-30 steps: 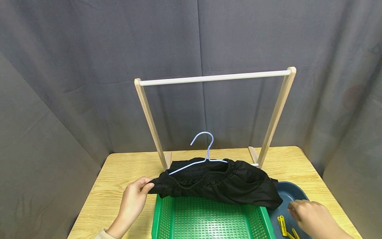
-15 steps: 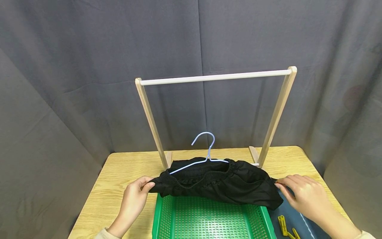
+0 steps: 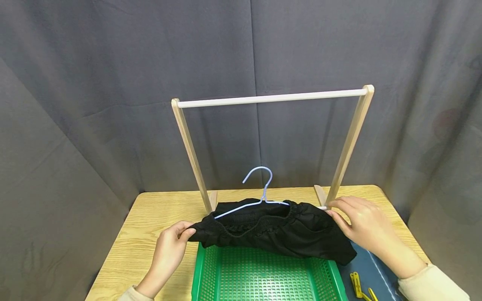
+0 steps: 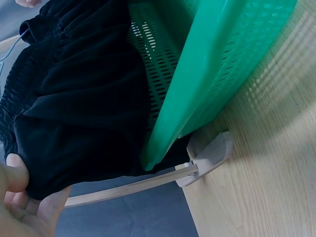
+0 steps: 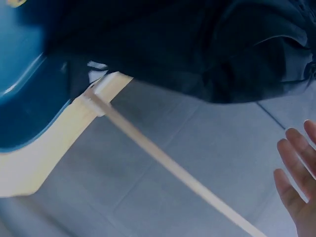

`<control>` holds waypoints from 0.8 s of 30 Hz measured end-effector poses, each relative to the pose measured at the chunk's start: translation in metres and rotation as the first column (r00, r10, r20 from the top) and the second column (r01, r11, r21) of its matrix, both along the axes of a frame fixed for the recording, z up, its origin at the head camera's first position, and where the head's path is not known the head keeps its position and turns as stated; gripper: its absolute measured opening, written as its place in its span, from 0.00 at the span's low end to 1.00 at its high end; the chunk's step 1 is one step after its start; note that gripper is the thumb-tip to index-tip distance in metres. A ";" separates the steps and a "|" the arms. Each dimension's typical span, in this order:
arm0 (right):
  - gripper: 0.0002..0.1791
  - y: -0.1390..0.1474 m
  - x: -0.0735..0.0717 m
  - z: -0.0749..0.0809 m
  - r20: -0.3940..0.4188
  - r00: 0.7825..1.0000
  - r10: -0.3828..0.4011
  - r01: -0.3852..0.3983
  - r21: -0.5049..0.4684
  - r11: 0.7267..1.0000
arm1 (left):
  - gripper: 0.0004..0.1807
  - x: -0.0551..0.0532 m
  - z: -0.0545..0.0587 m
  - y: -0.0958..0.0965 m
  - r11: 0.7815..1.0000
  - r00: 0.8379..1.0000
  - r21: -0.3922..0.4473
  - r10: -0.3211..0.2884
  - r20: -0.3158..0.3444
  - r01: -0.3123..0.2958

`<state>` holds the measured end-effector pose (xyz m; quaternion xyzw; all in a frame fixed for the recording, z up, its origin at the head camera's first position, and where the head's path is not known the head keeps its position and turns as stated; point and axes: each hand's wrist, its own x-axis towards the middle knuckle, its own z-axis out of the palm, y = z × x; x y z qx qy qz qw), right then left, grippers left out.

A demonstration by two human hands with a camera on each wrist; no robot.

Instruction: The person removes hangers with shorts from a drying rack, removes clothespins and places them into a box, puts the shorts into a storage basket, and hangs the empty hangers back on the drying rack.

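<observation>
A black garment with a gathered elastic waistband (image 3: pixel 271 234) lies across the far part of a green basket (image 3: pixel 263 278); whether it is shorts or a skirt I cannot tell. Inside its waist opening sits a light-blue clothes hanger (image 3: pixel 239 208), hook upward. My left hand (image 3: pixel 169 246) pinches the garment's left edge between thumb and fingers, as the left wrist view also shows. At the garment's right end is my right hand (image 3: pixel 365 223). In the right wrist view, that hand's fingers (image 5: pixel 296 148) are extended and spread, apart from the cloth.
Behind the basket stands a wooden rack with a white crossbar (image 3: pixel 271 98). A dark blue tub (image 3: pixel 370 267) at the right holds yellow clothespins (image 3: pixel 355 285). Beneath everything is a wood-grain table (image 3: pixel 150 221), with grey curtains (image 3: pixel 211 50) around it.
My right hand has moved from over the tub up and left, past the garment's right tip to its upper right edge. The left hand keeps its pinch, and garment and hanger stay nearly still.
</observation>
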<state>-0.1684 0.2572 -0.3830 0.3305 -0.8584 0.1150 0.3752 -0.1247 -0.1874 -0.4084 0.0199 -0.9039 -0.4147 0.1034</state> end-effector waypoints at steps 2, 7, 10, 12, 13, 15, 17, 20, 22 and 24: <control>0.29 -0.006 -0.003 -0.002 0.006 1.000 0.020 -0.020 -0.015 1.000 | 0.05 0.000 0.000 0.000 1.000 1.000 0.000 0.001 -0.001 -0.001; 0.23 -0.015 -0.011 -0.004 0.054 0.998 0.045 -0.042 -0.042 0.998 | 0.05 0.001 0.001 0.000 1.000 1.000 -0.001 0.004 0.003 -0.004; 0.16 -0.019 -0.015 -0.005 0.107 0.993 0.050 -0.045 -0.045 0.998 | 0.05 0.002 0.001 0.000 1.000 1.000 0.000 0.003 -0.004 -0.003; 0.16 -0.023 -0.017 -0.005 0.150 0.988 0.047 -0.040 -0.044 0.998 | 0.06 0.002 0.000 0.000 1.000 1.000 0.004 0.002 -0.008 -0.002; 0.17 -0.025 -0.017 -0.005 0.174 0.984 0.043 -0.037 -0.041 0.998 | 0.06 0.003 0.000 -0.001 1.000 1.000 0.006 0.001 -0.009 -0.001; 0.19 -0.029 -0.019 -0.005 0.210 0.977 0.038 -0.030 -0.039 0.999 | 0.06 0.003 -0.001 -0.001 1.000 1.000 0.006 0.002 -0.008 -0.002; 0.19 -0.034 -0.021 -0.005 0.248 0.968 0.044 -0.035 -0.040 0.999 | 0.06 0.002 -0.001 -0.001 1.000 1.000 0.006 0.004 -0.004 -0.004; 0.19 -0.039 -0.023 -0.007 0.289 0.956 0.055 -0.046 -0.039 0.998 | 0.06 0.001 -0.001 0.000 1.000 1.000 0.005 0.007 -0.001 -0.007; 0.18 -0.042 -0.023 -0.007 0.318 0.946 0.063 -0.054 -0.037 0.998 | 0.06 0.001 -0.001 0.000 1.000 1.000 0.005 0.008 0.001 -0.008; 0.17 -0.045 -0.023 -0.008 0.345 0.937 0.062 -0.052 -0.038 0.998 | 0.06 0.001 -0.001 0.000 1.000 1.000 0.005 0.009 -0.001 -0.009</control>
